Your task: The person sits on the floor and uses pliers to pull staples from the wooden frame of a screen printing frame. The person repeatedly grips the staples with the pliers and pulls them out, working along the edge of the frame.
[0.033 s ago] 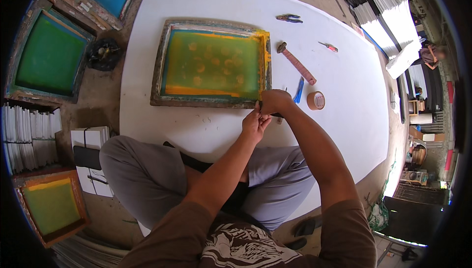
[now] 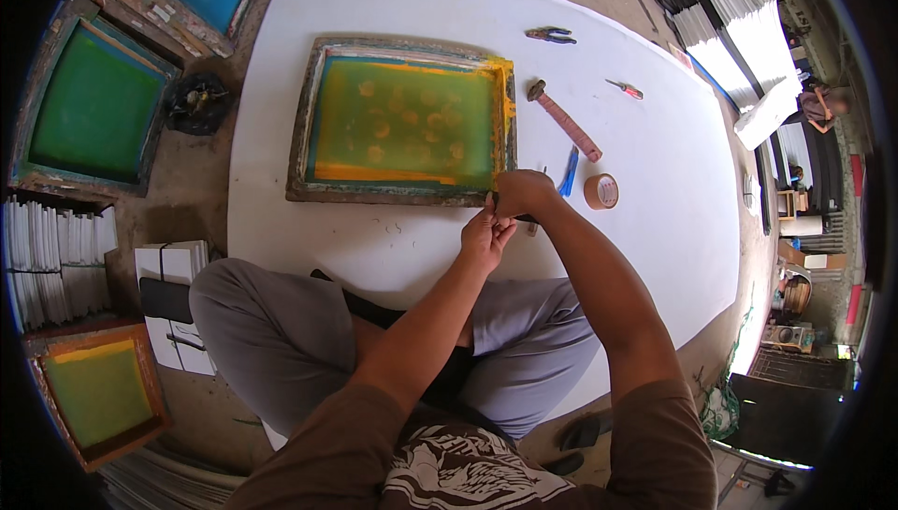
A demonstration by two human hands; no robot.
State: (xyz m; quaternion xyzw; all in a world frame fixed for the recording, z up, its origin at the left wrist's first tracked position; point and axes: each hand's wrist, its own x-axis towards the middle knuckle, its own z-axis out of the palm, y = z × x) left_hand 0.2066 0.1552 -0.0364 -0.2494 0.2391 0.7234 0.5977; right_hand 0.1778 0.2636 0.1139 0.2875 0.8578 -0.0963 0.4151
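A silkscreen frame (image 2: pixel 393 196) with a worn wooden rim and a green-yellow mesh lies flat on the white board. Both hands meet at its near right corner. My right hand (image 2: pixel 526 196) is curled into a fist there, with a bit of something dark showing under it. Just below and to the left, my left hand (image 2: pixel 484 235) has its thumb raised along the corner and its fingers bent in. What either hand grips is hidden between them. Beside the right hand lie a blue-handled tool (image 2: pixel 569 173) and a brown roll of tape (image 2: pixel 593 194).
On the white board (image 2: pixel 673 220) also lie a hammer (image 2: pixel 569 124) with a wrapped handle, pliers (image 2: pixel 550 35) and a small red-and-green-handled tool (image 2: pixel 630 90). More frames, such as a green one (image 2: pixel 98 108), stand at left. A person (image 2: pixel 821 108) is far right.
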